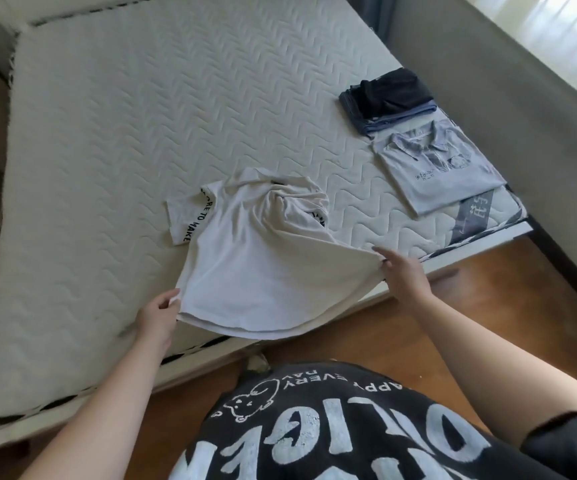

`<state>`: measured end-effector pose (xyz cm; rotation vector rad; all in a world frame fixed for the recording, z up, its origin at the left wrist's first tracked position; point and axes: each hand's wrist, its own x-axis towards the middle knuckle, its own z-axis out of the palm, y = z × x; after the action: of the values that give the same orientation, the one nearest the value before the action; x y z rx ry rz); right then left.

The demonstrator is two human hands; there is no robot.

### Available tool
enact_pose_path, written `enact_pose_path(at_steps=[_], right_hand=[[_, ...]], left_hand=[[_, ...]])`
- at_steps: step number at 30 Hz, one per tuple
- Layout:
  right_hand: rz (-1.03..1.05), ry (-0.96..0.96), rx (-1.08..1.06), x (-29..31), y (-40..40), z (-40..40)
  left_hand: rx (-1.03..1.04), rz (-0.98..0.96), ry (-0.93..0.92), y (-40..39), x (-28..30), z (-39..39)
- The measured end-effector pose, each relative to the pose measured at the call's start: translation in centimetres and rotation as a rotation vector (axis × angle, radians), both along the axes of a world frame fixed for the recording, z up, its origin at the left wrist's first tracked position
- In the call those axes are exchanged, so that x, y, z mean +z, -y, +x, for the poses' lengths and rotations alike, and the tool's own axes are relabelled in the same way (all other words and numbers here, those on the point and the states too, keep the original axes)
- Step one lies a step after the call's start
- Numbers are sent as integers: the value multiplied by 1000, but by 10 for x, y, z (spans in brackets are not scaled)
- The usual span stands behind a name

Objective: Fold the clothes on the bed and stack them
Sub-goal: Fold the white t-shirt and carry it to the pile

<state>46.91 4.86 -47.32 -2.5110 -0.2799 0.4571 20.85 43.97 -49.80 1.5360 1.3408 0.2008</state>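
Note:
A white T-shirt (245, 258) with black lettering on its sleeve bands lies on the mattress (141, 116) near the bed's front edge. Its right shoulder area is bunched up. My left hand (159, 315) pinches the hem's left corner. My right hand (401, 271) grips the hem's right corner, with the index finger stretched out. The hem hangs a little past the mattress edge between my hands. At the right lie a folded light-blue polo shirt (436, 171) and, behind it, a stack of folded dark clothes (387, 97).
The bed stands on a wooden floor (488, 289), and its front edge runs diagonally below my hands. A grey wall (505, 81) rises to the right of the bed, and a padded headboard is at the left. My black printed T-shirt fills the bottom of the view.

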Motion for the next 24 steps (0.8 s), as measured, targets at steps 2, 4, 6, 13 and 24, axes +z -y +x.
enact_pose_path(at_steps=[2, 4, 6, 13, 24], right_hand=[[24, -5, 33, -3, 5, 2], [51, -32, 12, -7, 7, 4], [60, -68, -17, -7, 5, 8], [36, -74, -68, -11, 1, 28], [-221, -394, -154, -21, -31, 35]], left_hand=[[9, -2, -3, 10, 1, 1], [35, 0, 1, 19, 2, -1], [72, -14, -16, 24, 0, -4], [144, -78, -201, 35, -17, -18], [61, -125, -147, 1, -17, -36]])
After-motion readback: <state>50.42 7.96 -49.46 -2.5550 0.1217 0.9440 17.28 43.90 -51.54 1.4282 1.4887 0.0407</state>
